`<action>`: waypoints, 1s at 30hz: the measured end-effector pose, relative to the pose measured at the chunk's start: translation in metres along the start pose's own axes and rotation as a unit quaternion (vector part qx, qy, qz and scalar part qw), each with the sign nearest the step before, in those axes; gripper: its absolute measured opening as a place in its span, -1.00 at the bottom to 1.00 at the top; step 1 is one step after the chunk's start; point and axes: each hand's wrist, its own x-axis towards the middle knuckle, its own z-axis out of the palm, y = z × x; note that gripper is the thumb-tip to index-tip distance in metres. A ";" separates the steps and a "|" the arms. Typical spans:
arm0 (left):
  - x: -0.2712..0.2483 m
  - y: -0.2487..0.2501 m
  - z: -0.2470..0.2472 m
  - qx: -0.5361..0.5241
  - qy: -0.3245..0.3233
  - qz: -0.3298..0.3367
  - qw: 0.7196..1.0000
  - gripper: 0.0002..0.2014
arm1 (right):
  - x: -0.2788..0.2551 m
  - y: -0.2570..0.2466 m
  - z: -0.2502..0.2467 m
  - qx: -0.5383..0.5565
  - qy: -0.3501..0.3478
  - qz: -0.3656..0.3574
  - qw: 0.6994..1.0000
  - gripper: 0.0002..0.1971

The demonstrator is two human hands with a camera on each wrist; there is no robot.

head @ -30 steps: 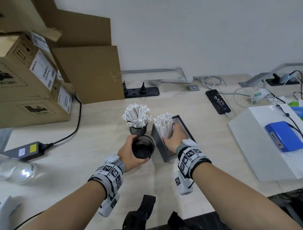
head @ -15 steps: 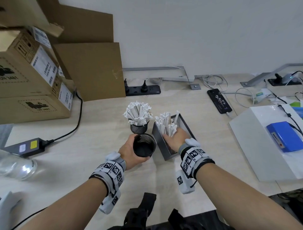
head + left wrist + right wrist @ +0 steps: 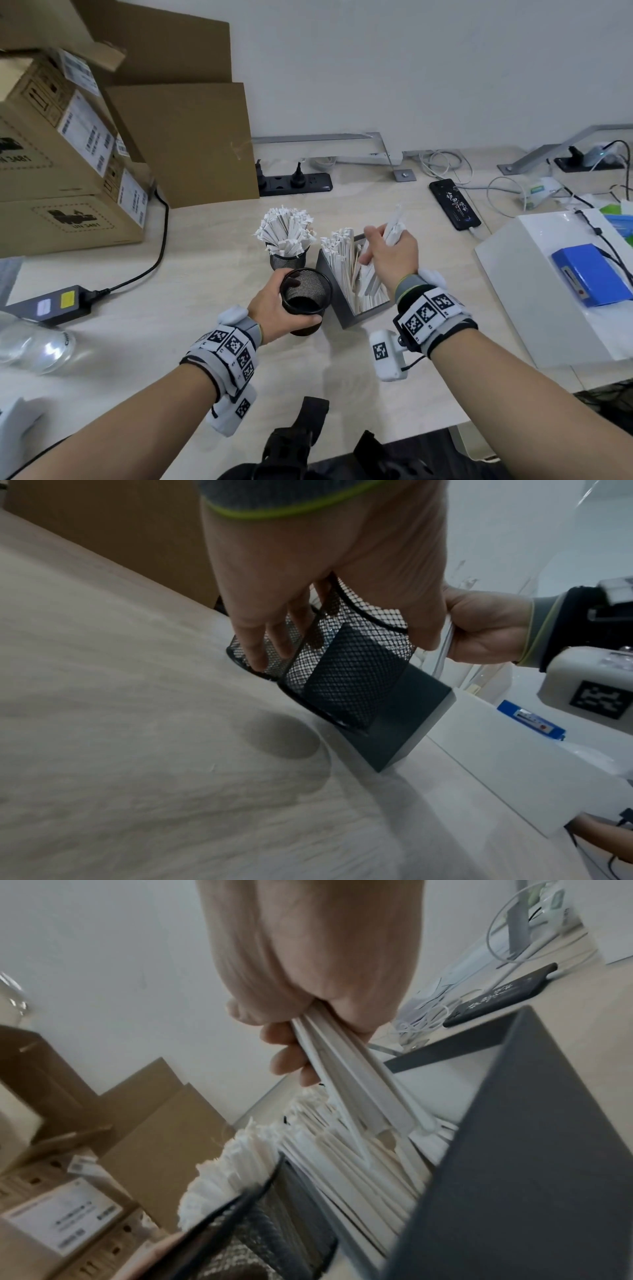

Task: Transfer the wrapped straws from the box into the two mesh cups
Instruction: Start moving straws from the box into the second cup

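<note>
Nearest the body, the left hand [image 3: 274, 308] wraps its grip round the empty mesh cup [image 3: 306, 297], holding it upright just beside the grey box [image 3: 337, 308] — the left-wrist view shows the fingers curled against the mesh wall and the thumb over the rim. A second ago this cup sat in the same place, so it has simply been kept ready as the receiver.

The change is on the other side. The right hand [image 3: 390, 253], which lay flat down among the straws in the box, has now closed its grip on a small bundle of wrapped straws [image 3: 394, 228] and lifted it; the right-wrist view shows several paper-wrapped sticks pinched in the fist, their lower ends still near the remaining straws in the box [image 3: 346, 263]. That suggests the pick is made and the carry across to the empty cup comes next — a short sideways move and a drop, ends down.

Farther back on the tabletop [image 3: 212, 260], the filled mesh cup [image 3: 287, 236] stands packed with straws, so one of the two cups looks finished while the box stays well stocked.
</note>
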 end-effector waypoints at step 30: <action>-0.005 0.027 -0.002 0.005 -0.077 0.022 0.997 -0.08 | -0.044 0.009 0.037 -0.186 -0.234 -0.245 0.922 -0.53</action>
